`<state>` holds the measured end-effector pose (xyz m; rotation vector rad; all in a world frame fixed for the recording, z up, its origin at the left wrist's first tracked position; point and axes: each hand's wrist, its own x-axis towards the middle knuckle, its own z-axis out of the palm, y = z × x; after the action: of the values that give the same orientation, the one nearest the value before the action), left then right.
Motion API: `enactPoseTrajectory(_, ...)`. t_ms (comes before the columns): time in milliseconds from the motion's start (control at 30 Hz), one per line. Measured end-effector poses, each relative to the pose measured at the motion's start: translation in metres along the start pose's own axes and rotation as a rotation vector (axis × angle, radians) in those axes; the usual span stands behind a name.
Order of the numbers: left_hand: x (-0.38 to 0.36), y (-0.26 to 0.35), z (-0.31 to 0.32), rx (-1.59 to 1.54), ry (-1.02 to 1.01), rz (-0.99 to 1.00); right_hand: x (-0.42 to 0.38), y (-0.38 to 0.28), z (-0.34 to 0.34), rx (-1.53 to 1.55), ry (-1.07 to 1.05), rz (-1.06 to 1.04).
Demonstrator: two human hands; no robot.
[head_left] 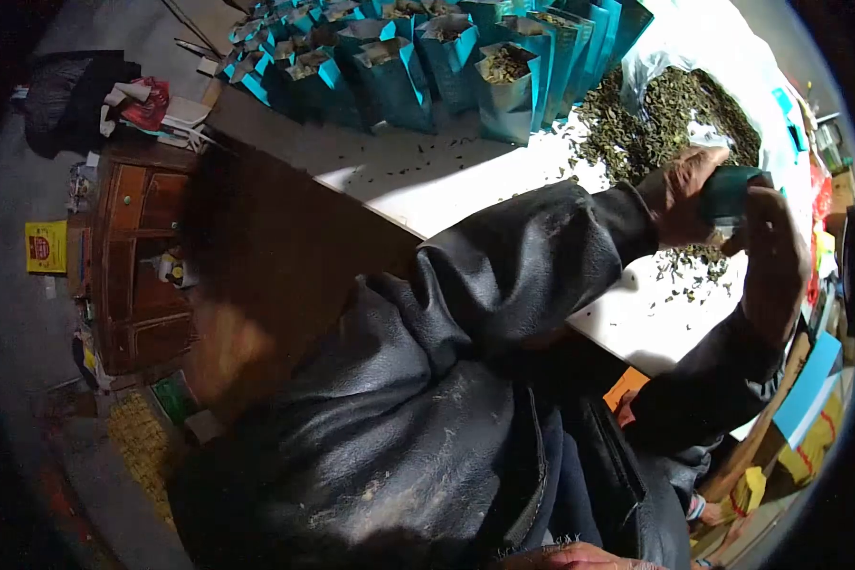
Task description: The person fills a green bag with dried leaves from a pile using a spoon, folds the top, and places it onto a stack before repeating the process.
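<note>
Dried leaves lie in a heap (679, 119) on the white table (465, 195), partly over clear plastic. Over them, my left hand (684, 195) is closed on one side of a teal bag (729, 193), which shows dark between my hands. My right hand (774, 252) grips the same bag from the other side, its fingers bent against it. What the bag contains is hidden. Several teal bags (394, 85) stand upright and open at the back of the table, and leaves show in the tops of many.
A wooden cabinet (147, 256) stands at the left, with a yellow packet (47, 247) beyond it. Loose leaves dot the tabletop. A blue sheet (807, 389) is at the right. Other hands show at the bottom edge (579, 558) and near a yellow wrapper (746, 492).
</note>
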<state>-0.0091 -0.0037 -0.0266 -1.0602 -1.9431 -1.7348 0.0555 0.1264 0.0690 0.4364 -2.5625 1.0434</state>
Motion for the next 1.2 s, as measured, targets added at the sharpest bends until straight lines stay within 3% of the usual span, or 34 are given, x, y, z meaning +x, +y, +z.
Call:
enactPoseTrajectory(33,-0.001,0.002,-0.001,0.025,0.001,-0.035,-0.003,0.003,0.001,0.109,0.023,0.135)
enactPoseTrajectory(67,-0.002,0.004,0.000,0.048,0.000,-0.070,-0.003,0.008,-0.001,0.112,0.017,0.135)
enactPoseTrajectory(133,-0.002,0.002,0.002,0.033,0.013,-0.034,-0.001,0.012,-0.007,-0.004,-0.162,0.210)
enactPoseTrajectory(167,-0.001,0.000,0.003,0.021,0.024,0.004,0.000,0.006,-0.005,-0.084,-0.176,0.047)
enactPoseTrajectory(200,-0.001,-0.003,0.003,0.010,0.035,0.043,0.000,0.002,-0.005,-0.079,-0.179,0.049)
enactPoseTrajectory(300,0.000,-0.006,-0.001,0.010,-0.008,-0.006,0.001,-0.002,-0.004,-0.079,-0.179,0.163)
enactPoseTrajectory(767,-0.002,-0.008,-0.002,0.070,-0.017,0.009,-0.012,0.010,-0.016,0.108,-0.063,0.292)
enactPoseTrajectory(867,-0.004,-0.016,0.005,0.071,-0.059,0.114,-0.012,0.022,-0.027,-0.150,-0.220,0.294)
enactPoseTrajectory(900,-0.003,-0.013,0.000,0.066,-0.181,-0.035,-0.009,0.031,-0.027,-0.100,-0.216,0.293)
enactPoseTrajectory(1067,0.000,-0.011,0.005,0.056,-0.030,-0.084,-0.005,0.042,-0.025,-0.066,0.017,0.239)
enactPoseTrajectory(1200,-0.002,-0.017,0.010,0.132,0.051,-0.080,0.001,0.057,-0.024,-0.065,-0.115,0.281)
